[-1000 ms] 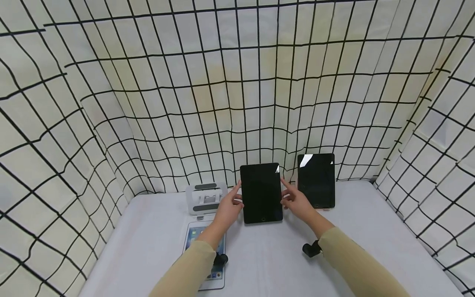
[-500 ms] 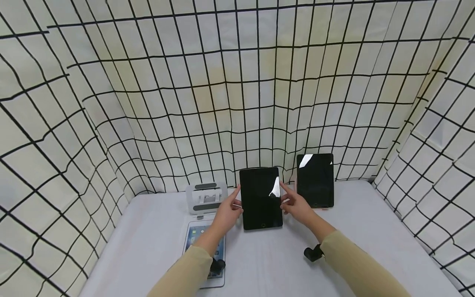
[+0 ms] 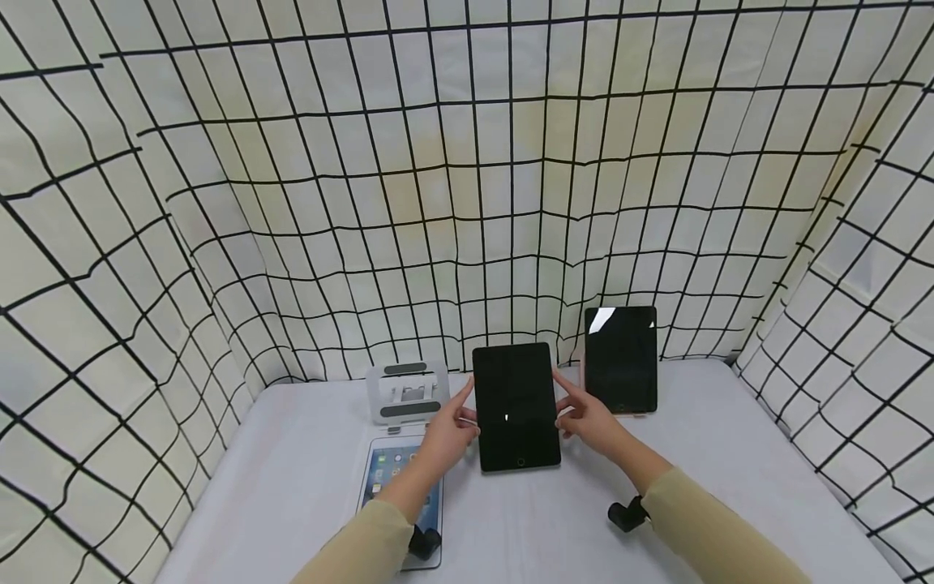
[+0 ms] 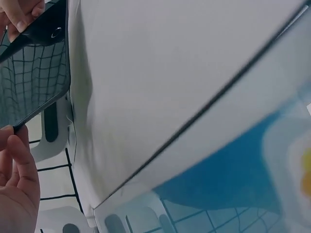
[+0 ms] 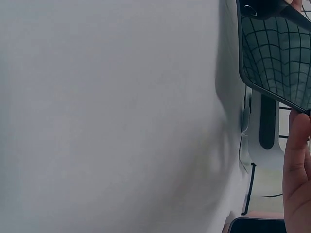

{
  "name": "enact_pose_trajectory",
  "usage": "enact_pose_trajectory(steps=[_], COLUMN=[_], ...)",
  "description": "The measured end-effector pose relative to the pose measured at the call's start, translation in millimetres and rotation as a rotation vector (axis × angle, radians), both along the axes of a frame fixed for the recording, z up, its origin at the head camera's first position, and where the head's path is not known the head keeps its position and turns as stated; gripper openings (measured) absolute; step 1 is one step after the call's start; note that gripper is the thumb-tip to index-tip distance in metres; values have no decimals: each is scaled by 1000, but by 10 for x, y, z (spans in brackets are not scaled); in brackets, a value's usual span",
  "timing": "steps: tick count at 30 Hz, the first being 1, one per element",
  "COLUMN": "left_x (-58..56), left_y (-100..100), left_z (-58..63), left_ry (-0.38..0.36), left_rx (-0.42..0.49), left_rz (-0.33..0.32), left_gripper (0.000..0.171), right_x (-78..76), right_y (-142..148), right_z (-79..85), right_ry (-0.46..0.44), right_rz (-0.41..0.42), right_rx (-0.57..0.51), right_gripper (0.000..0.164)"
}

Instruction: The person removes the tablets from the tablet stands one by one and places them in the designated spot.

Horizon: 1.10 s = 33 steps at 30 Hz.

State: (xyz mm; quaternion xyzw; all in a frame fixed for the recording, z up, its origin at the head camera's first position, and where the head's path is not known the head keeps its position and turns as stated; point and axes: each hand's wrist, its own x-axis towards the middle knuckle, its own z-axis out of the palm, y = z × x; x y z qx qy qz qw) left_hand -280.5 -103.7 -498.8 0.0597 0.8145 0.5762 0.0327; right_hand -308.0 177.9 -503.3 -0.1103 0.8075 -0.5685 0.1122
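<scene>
A black tablet (image 3: 516, 405) stands tilted back, screen toward me, in the middle of the head view. My left hand (image 3: 447, 434) pinches its left edge between thumb and fingers. On the opposite edge my right hand (image 3: 594, 423) holds it the same way. Each wrist view shows thumb and fingers at the tablet's rim. Behind the tablet, part of a pale stand with a dark pad (image 4: 51, 121) shows in the left wrist view. The same stand (image 5: 267, 121) appears in the right wrist view; the tablet hides most of it in the head view.
A white tablet (image 3: 387, 466) with a lit screen lies flat under my left forearm. Beyond it stands a bare pale stand (image 3: 409, 393). To the right, another black tablet (image 3: 622, 361) leans on a pinkish stand. A grid-patterned curtain (image 3: 511, 203) encloses the white table (image 3: 292, 478).
The middle black tablet has come down toward me, away from the back curtain, with both hands keeping their hold on its sides. The other tablets and the bare stand stay put.
</scene>
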Motion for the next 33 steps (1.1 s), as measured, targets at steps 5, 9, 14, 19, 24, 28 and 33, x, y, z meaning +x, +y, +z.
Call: enact_pose_trajectory(steps=[5,9,14,19,24,28,33], left_x=[78,137,195,245,297,325,357], left_y=[13,22,26,22,6,-8,-20], left_z=[26,52,78,51,11,-27,-69], left_ry=[-16,-20,-25,-61,-106,-131,-180], left_rx=[16,16,9,4,14,24,31], left_rz=[-13,-32,-38,-36,-46,-58,-71], left_gripper=[87,85,85,86,87,90,93], right_x=[82,143,191,244,293,344,417], right_y=[40,74,116,151,162,162,172], right_z=[9,16,-8,-48,-93,-115,-131], right_ry=[-21,-38,-38,-51,-89,-134,-186], right_rz=[16,30,54,83,97,99,106], right_rx=[10,7,-19,-21,-17,-36,-72], right_gripper=[83,82,80,81,83,85,85])
